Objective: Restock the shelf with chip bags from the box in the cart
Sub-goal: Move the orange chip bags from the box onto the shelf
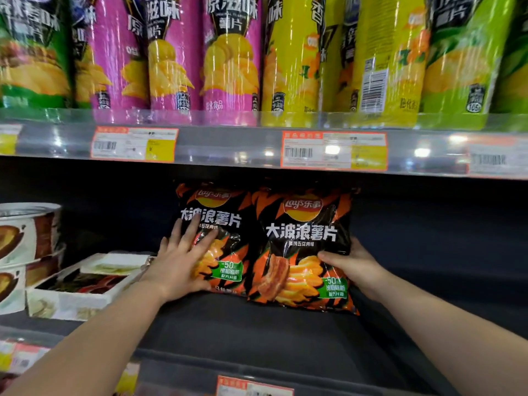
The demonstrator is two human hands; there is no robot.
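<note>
Upper shelf [228, 144] above fingers: row of tall green, purple and yellow chip packs [228, 58], price tags [334, 151] on front edge. Dark shelf [257, 332] below fingers, dim at back. Two black-orange bags upright on it, side by side, edges overlapping. Left bag [225, 201]: left hand [177, 264] flat on front, fingers straight, spread, pressing. Right bag [303, 252]: right hand [354, 264] grasps lower right edge, thumb in front, fingers behind. White boxes [71, 298] and cups [25, 232] left of left fingers.

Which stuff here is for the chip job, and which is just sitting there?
For the job: left chip bag, right chip bag, left hand, right hand, lower shelf.
Just there: chip tubes above, price labels, white box, round tubs.
</note>
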